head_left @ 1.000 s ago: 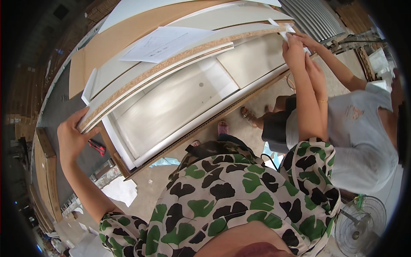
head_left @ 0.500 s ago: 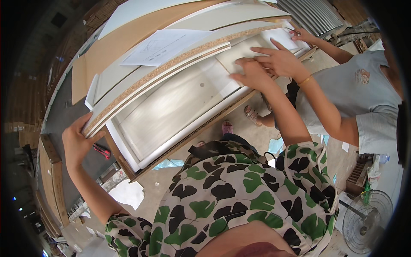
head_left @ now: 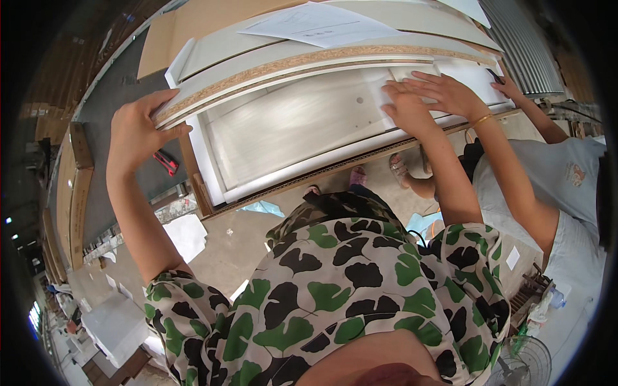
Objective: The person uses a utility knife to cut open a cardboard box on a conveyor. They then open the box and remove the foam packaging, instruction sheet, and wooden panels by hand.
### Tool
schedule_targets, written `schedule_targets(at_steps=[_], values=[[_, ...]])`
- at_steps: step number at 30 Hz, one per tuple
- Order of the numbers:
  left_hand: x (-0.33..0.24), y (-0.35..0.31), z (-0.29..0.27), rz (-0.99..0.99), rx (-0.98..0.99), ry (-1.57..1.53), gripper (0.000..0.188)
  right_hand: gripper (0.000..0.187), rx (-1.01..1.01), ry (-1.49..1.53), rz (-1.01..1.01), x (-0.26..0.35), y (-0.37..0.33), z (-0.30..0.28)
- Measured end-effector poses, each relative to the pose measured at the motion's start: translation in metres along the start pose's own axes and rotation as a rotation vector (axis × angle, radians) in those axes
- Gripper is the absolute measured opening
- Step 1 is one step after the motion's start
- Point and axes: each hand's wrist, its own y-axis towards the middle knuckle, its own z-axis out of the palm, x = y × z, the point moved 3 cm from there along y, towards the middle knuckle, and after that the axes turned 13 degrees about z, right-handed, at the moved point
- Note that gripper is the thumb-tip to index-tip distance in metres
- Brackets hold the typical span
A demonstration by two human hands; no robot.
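My left hand [head_left: 138, 132] grips the left end of the white-faced particleboard panels [head_left: 290, 69], fingers on top and thumb below. These long panels lie stacked along the far side of an open cardboard carton [head_left: 270, 195]. White foam strips [head_left: 257, 188] edge a pale, glossy panel [head_left: 290, 122] inside it. My right hand [head_left: 409, 110] reaches over the carton's right part with fingers stretched forward; whether they touch the panel is unclear. Right beside it, partly overlapping, is a co-worker's hand [head_left: 454, 96]. That person's other hand [head_left: 507, 87] holds a small dark tool [head_left: 496, 76] at the right end.
A printed sheet [head_left: 322, 26] lies on the stacked boards. On the dark tabletop to the left is a red utility knife [head_left: 166, 163]. Long cardboard boxes [head_left: 71, 186] stand at far left. The co-worker's body [head_left: 547, 180] occupies the right side; a fan [head_left: 518, 367] stands at lower right.
The view has shifted, so carton, boards and paper appear farther right. My left hand still grips the panel end. My right hand and the co-worker's hand remain close together over the carton.
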Motion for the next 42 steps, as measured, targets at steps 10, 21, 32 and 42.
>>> schedule_targets(at_steps=[10, 21, 32, 42], values=[[0.000, 0.002, 0.002, -0.003, 0.008, -0.003, 0.058, 0.028, 0.172, 0.129, 0.189, 0.025, -0.026, -0.021], [0.000, -0.002, -0.003, 0.084, -0.066, -0.018, 0.053, 0.047, 0.257, 0.117, -0.135, 0.070, -0.010, 0.004], [0.018, -0.002, 0.008, 0.040, -0.033, -0.019, 0.062, 0.013, 0.253, -0.156, -0.212, 0.087, 0.014, 0.033], [0.004, -0.001, 0.003, 0.033, -0.062, -0.030, 0.059, 0.030, -0.154, 0.106, -0.145, 0.105, 0.038, 0.015]])
